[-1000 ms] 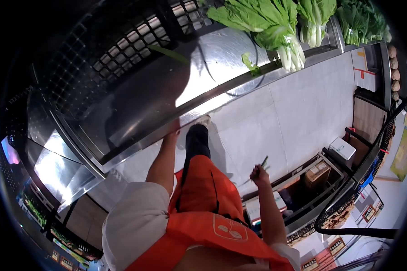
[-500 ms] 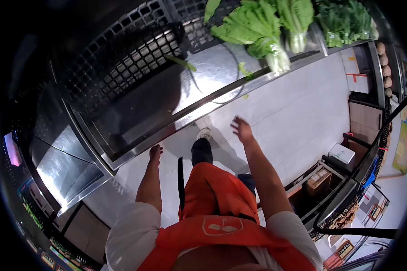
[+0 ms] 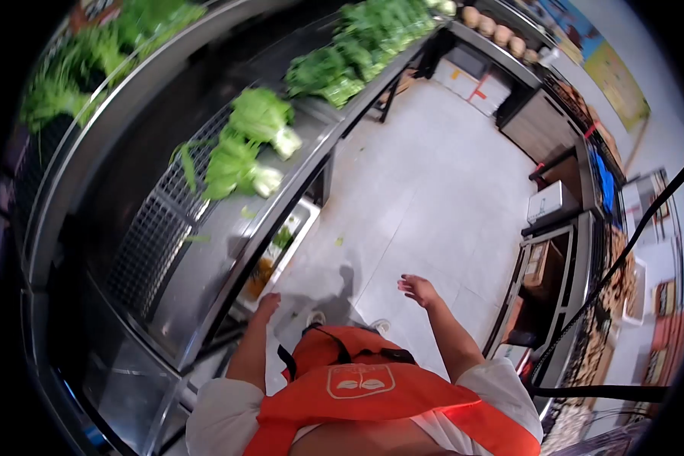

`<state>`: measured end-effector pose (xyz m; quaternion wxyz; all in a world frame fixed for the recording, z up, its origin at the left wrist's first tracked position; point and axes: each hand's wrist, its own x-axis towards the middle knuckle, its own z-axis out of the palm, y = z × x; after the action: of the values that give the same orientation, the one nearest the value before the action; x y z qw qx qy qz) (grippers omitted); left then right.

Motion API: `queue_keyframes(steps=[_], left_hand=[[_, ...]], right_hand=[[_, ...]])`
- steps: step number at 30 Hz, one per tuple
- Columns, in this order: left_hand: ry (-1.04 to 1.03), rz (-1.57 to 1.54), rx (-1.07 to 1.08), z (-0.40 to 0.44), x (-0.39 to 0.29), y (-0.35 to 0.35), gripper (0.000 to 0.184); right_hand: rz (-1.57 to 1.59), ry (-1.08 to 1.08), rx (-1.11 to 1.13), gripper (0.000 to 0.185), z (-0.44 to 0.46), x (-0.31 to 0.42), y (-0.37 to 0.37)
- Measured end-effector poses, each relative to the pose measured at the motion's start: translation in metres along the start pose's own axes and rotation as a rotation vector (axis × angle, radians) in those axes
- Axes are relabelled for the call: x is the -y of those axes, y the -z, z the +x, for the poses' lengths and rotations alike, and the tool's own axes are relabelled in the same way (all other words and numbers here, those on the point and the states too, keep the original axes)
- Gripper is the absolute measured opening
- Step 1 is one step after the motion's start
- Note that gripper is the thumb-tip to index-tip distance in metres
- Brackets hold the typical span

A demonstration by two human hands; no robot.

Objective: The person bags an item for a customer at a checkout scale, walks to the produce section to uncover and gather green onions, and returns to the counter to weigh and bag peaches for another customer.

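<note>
Red-orange apron (image 3: 357, 399), white short sleeves (image 3: 224, 414)

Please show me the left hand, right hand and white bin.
Left hand (image 3: 267, 305): head view, middle of the hand.
Right hand (image 3: 420, 290): head view, middle of the hand.
White bin (image 3: 300, 235): head view, right rim.

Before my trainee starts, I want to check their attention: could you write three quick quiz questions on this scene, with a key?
1. True or false: the right grip is clenched into a fist.
2. Which is nearest the left grip? A) the white tub; B) the blue item; C) the tan round produce.
3. How many pale-green lettuce heads lie by the mesh crate?
Key: 1. False, it is open. 2. A. 3. Two.
</note>
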<state>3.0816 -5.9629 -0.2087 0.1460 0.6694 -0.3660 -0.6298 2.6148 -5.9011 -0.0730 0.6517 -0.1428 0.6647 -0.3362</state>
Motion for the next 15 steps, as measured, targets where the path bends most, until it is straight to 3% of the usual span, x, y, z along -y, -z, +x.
queue_keyframes(steps=[4, 8, 10, 12, 13, 15], left_hand=[[-0.215, 0.059, 0.457, -0.084, -0.165, -0.111, 0.042], [-0.743, 0.172, 0.782, -0.213, -0.341, -0.251, 0.047], [-1.056, 0.100, 1.058, -0.297, -0.398, -0.301, 0.051], [-1.241, 0.175, 1.314, -0.373, -0.427, -0.326, 0.058], [-1.168, 0.194, 1.473, -0.402, -0.433, -0.330, 0.062], [-1.110, -0.071, 1.774, -0.448, -0.432, -0.357, 0.068]], right_hand=[[0.231, 0.031, -0.129, 0.032, -0.041, -0.063, 0.099], [0.355, -0.163, -0.501, 0.024, -0.077, -0.183, 0.192], [0.348, -0.322, -0.680, 0.021, -0.087, -0.261, 0.232], [0.192, -0.409, -0.734, 0.022, -0.077, -0.355, 0.266], [0.170, -0.441, -0.743, 0.022, -0.081, -0.383, 0.275], [0.187, -0.431, -0.756, 0.024, -0.114, -0.388, 0.279]])
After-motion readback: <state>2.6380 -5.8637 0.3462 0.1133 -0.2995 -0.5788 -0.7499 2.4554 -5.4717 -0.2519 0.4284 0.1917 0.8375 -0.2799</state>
